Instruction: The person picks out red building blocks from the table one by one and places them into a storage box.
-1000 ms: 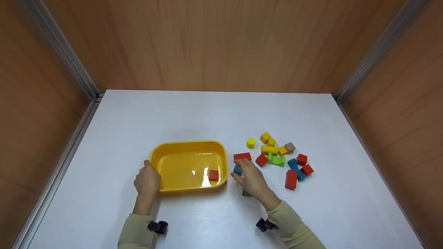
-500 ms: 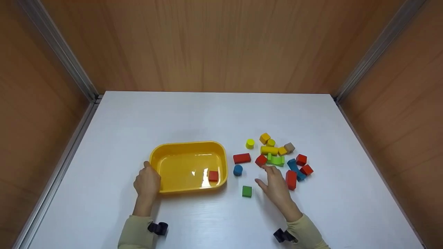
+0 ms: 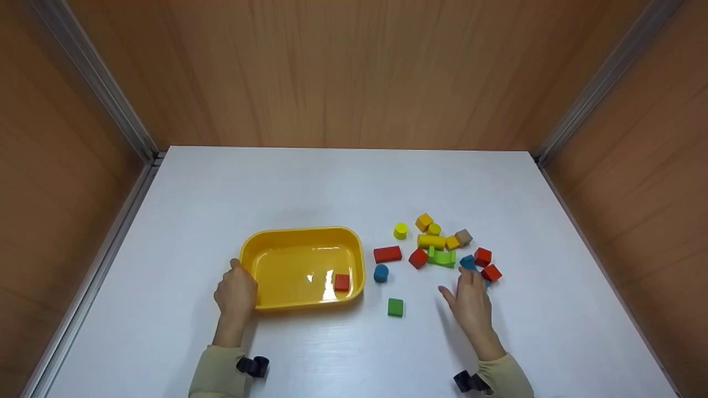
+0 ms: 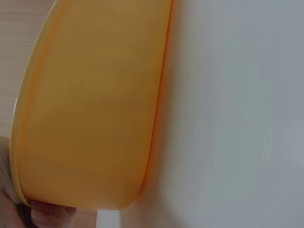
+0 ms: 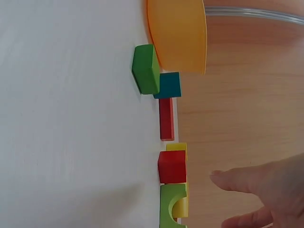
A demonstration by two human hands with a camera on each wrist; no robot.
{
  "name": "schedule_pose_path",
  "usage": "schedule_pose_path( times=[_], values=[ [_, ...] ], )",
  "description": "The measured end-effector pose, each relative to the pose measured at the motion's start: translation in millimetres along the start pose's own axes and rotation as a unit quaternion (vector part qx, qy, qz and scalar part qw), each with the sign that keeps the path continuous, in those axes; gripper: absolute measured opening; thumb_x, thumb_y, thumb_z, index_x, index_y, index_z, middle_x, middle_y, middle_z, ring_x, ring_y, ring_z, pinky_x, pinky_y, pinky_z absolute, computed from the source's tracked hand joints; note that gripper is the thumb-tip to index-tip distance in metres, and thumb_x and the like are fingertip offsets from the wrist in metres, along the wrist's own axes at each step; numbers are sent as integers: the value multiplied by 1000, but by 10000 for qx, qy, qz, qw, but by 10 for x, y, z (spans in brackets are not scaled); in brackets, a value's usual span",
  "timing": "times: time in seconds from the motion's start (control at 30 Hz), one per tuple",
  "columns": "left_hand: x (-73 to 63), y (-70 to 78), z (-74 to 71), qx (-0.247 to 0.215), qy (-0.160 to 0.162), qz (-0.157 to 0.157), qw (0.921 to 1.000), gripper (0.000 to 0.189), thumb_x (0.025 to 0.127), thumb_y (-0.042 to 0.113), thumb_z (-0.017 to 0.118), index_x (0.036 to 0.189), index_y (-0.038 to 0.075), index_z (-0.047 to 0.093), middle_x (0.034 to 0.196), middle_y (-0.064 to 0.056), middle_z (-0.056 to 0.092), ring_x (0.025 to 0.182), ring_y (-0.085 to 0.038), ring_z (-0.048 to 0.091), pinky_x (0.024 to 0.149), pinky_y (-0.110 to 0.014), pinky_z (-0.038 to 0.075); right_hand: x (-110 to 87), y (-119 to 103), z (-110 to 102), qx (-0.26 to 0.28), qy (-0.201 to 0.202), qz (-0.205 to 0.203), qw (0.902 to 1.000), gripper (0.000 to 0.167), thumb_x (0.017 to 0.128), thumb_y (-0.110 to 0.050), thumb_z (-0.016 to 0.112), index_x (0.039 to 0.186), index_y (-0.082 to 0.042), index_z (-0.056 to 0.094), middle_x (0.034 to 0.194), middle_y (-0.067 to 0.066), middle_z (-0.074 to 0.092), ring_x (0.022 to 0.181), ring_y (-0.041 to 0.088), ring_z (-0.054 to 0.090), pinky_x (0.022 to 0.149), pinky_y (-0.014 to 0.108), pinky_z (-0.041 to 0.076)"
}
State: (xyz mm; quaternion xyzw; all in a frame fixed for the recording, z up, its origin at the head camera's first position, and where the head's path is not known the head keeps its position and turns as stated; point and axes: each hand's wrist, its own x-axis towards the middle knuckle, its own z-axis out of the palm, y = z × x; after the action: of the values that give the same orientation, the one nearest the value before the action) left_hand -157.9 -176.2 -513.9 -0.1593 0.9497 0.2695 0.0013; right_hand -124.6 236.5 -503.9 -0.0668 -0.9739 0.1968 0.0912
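My left hand (image 3: 236, 288) grips the left end of a yellow plastic tray (image 3: 290, 268); in the left wrist view its fingertips (image 4: 50, 216) curl round the rim. A red block (image 3: 342, 282) lies inside the tray, near its right end. My right hand (image 3: 473, 304) is over the right side of the block pile, thumb apart from the fingers and nothing visible between them. Its fingertips are close to a blue block (image 3: 468, 262), partly covered. The long red block there is hidden by the hand. Red cubes (image 3: 491, 272) lie just right of it.
Between tray and right hand lie a green block (image 3: 395, 307), a blue cylinder (image 3: 380, 273) and a long red block (image 3: 387, 254). Behind are a light-green arch (image 3: 441, 258), a red cube (image 3: 418, 258), several yellow pieces (image 3: 431, 241) and a plain wooden cube (image 3: 463, 237). Wooden panels (image 3: 354, 72) enclose the table.
My right hand has moved right, from beside the blue cylinder and green block to over the long red block at the pile's right. My left hand and the tray stay put.
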Motion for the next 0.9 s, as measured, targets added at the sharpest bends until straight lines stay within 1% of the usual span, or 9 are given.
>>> schedule_pose_path(
  times=[0.1, 0.23, 0.5, 0.67, 0.77, 0.9],
  values=[
    [-4, -3, 8, -33, 133, 77, 9999, 21, 87, 2, 41, 104, -11, 40, 68, -18, 53, 52, -25, 51, 45, -36, 41, 20, 47, -8, -24, 6, 129, 9999, 61, 73, -22, 73, 116, 8, 41, 102, 24, 44, 89, 33, 47, 73, 42, 46],
    [-7, -8, 17, -70, 202, 142, 9997, 19, 87, 1, 40, 102, -10, 41, 68, -18, 53, 51, -25, 52, 44, -37, 41, 55, 103, -9, -88, -223, 443, 9987, 62, 74, -23, 71, 116, 9, 40, 100, 24, 42, 90, 34, 44, 74, 43, 46],
    [0, -9, 16, -45, 113, 60, 9999, 21, 87, 1, 40, 104, -11, 40, 68, -17, 52, 52, -24, 51, 44, -36, 41, 97, 184, 11, -220, -580, 915, 9939, 62, 75, -24, 70, 112, 13, 35, 99, 27, 40, 91, 37, 46, 77, 45, 45],
    [2, 0, 8, -32, -38, -51, 10000, 25, 88, 2, 40, 109, -12, 39, 69, -17, 52, 53, -23, 50, 47, -35, 41, 126, 230, 53, -200, -798, 1188, 9895, 63, 76, -24, 69, 112, 13, 32, 98, 28, 41, 91, 38, 48, 79, 44, 44],
    [1, 2, 2, -39, -88, -81, 9999, 25, 89, 3, 40, 109, -12, 39, 70, -17, 52, 54, -23, 50, 48, -35, 41, 139, 263, 80, -121, -929, 1324, 9868, 63, 76, -22, 69, 112, 13, 31, 101, 30, 41, 94, 40, 47, 81, 46, 42],
    [-2, 2, -4, -57, -71, -75, 9999, 25, 89, 3, 40, 109, -12, 39, 72, -18, 53, 55, -24, 51, 49, -36, 42, 156, 288, 95, 28, -1074, 1465, 9833, 61, 78, -20, 67, 112, 13, 29, 105, 32, 43, 97, 43, 48, 83, 47, 41]
  ],
)
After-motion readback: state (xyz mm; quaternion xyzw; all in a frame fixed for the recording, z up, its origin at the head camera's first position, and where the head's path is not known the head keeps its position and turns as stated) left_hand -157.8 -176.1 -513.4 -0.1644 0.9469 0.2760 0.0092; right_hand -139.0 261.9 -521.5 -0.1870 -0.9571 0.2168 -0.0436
